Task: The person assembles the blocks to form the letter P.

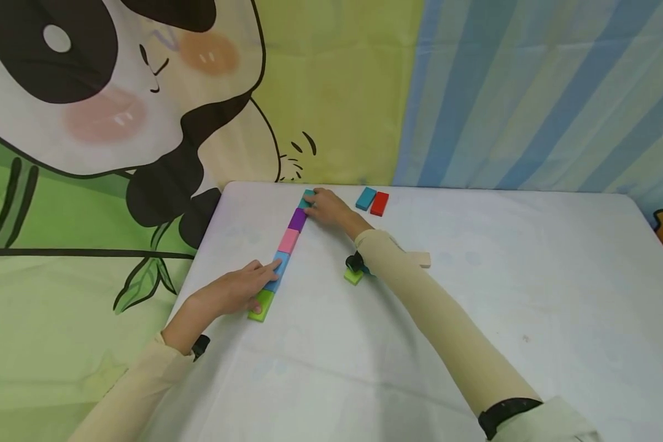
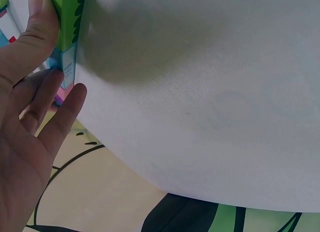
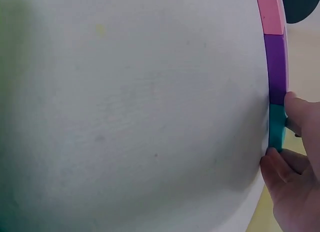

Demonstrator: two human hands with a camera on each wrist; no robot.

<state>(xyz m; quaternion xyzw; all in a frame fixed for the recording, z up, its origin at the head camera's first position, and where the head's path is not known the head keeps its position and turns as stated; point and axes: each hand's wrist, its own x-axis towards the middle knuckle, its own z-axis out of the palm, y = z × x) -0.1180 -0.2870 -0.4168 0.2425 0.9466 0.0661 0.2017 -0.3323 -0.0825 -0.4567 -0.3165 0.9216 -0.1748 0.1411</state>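
Five colours of flat block form one straight row: green (image 1: 264, 299), blue (image 1: 282, 260), pink (image 1: 288, 241), purple (image 1: 297, 220) and, at the far end, teal (image 3: 276, 126). My left hand (image 1: 233, 291) lies against the near part, index finger extended over the blue block and thumb on the green one. In the left wrist view the other fingers are fairly straight beside the row. At the far end my right hand (image 1: 330, 209) pinches the teal block, its thumb near the purple seam and its fingertips at the outer end, as the right wrist view shows.
A blue block (image 1: 366, 198) and a red block (image 1: 379, 204) lie side by side near the table's back edge. Beneath the right forearm are a small green block (image 1: 353, 277) and a partly hidden beige block (image 1: 420, 259). The white table (image 1: 530, 276) meets a patterned cloth behind.
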